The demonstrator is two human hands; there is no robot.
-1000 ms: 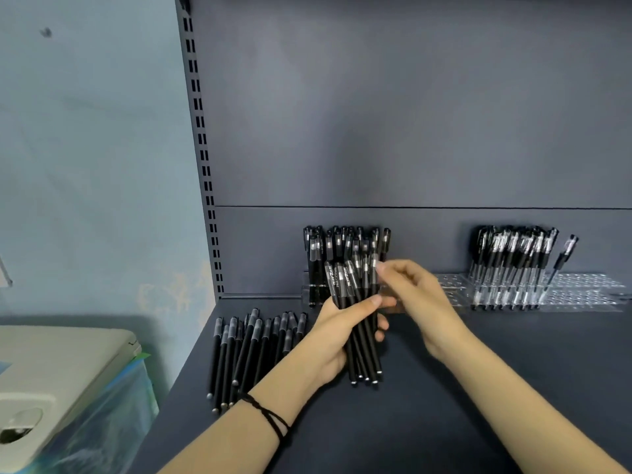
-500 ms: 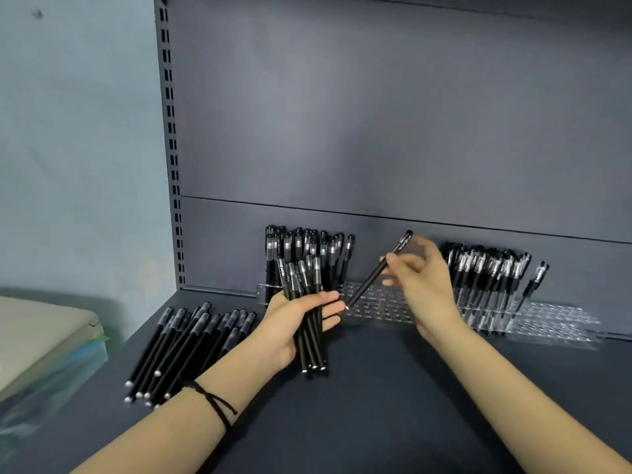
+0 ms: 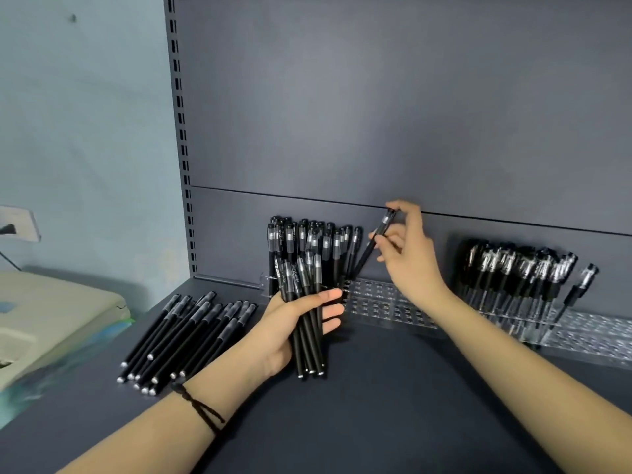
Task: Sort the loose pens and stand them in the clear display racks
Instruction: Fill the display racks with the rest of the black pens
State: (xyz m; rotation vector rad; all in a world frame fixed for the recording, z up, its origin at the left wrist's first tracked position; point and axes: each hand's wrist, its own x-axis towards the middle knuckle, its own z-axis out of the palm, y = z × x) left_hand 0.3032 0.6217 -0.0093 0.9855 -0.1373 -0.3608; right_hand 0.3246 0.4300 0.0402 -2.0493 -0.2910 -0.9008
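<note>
A left hand point(image 3: 290, 325) grips a bundle of pens point(image 3: 302, 273) upright over a dark shelf point(image 3: 376, 405). The right hand point(image 3: 412, 260) pinches one pen point(image 3: 363, 260), tilted, with its tip at the clear rack point(image 3: 383, 302) beside the standing pens point(image 3: 307, 237). Loose pens point(image 3: 191, 336) lie to the left.

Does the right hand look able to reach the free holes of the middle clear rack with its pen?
Probably yes. The right hand pinches one tilted pen, tip close to the rack, whose holes beside the standing pens look free. The left hand with its bundle sits lower, aside.
</note>
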